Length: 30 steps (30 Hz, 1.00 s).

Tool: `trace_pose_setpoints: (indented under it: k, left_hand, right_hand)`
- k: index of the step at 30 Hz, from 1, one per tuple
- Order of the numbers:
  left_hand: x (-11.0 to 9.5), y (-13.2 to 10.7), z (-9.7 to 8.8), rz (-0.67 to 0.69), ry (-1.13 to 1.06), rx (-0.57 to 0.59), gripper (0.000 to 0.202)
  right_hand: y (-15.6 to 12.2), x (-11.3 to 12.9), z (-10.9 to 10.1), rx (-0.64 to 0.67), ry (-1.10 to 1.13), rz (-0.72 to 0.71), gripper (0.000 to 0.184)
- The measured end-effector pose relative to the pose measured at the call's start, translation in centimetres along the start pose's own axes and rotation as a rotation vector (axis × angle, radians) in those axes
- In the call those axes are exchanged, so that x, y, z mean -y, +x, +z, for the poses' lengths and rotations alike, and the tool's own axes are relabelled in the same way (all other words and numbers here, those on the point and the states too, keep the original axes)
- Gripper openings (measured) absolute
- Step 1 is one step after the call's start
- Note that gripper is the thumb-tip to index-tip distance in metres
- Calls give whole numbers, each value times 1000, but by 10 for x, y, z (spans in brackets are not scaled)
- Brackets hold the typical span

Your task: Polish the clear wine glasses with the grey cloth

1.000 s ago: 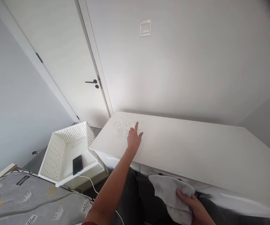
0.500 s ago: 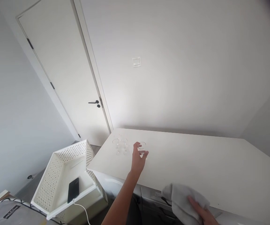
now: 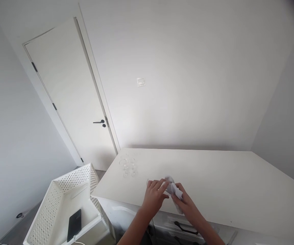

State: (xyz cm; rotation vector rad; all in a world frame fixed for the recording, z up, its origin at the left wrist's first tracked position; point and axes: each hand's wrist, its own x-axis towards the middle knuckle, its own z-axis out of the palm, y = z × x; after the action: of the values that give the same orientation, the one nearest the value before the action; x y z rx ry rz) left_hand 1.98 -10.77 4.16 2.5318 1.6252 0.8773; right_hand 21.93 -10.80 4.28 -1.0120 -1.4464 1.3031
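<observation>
My left hand point(image 3: 155, 196) and my right hand point(image 3: 188, 207) meet over the front part of the white table point(image 3: 226, 183). A grey-white cloth point(image 3: 174, 191) is bunched in the closed fingers of my right hand. The fingers of my left hand curl around a small clear glass point(image 3: 148, 182), which is mostly hidden by the hand and the cloth. The cloth presses against it. Two or three small stemmed clear glasses point(image 3: 128, 166) stand together at the table's far left corner, apart from both hands.
A white perforated basket point(image 3: 60, 194) sits on the floor left of the table, with a black phone point(image 3: 74, 224) and its cable inside. A closed white door point(image 3: 67, 102) with a black handle point(image 3: 99, 122) is behind it. A dark drawer handle point(image 3: 185, 228) shows under the table edge.
My left hand closed on one glass from the group and drew it back toward me. My right hand rose with the cloth to meet it. The camera tilted upward.
</observation>
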Motion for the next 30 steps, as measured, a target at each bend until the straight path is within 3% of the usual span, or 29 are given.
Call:
trace_pose_setpoints:
  k: [4,7,14,19,22,25,28,30]
  left_hand:
    - [12,30,5,203,114,83,56]
    - [16,52,4,234,88,114,55]
    - [47,102,29,-63,77,119,46]
    - [78,139,52,-242,-146,160,51]
    - [94,162,70,-163,-143,154,53]
    - [106,179,97,-16,-35,29,50]
    - [114,191,123,87,-5,-147,44]
    - [117,196,133,144,-38,-191,42]
  right_hand:
    - [29,-3,-21,96,101,23,85]
    - [43,-1,-31,94,124,-38,97]
    - [99,-16,-45,-98,180,-105,64]
    - [148,-30,-76,67,-10,-211,51]
    - [173,-39,-98,163,-166,-319,44]
    - [192,-50,-111,169,-109,-304,45]
    - [207,-61,-117,116,123,-143,58]
    - [212,-65,-120,121,207,-77,64]
